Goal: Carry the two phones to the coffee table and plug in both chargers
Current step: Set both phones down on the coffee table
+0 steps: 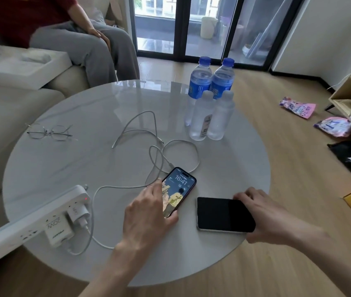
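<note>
Left hand (148, 209) grips the lit phone (178, 190) by its near end, a cable (178, 144) in its top; right hand (262, 213) clasps the dark phone (221, 213) near the round grey worktop's (84, 159) front edge. Power strip (29, 221) overhangs the left edge; bottles (211, 103) stand at the far right edge; wood floor around.

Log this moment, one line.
left hand: on lit phone | right hand: on dark phone | cables: unplugged
</note>
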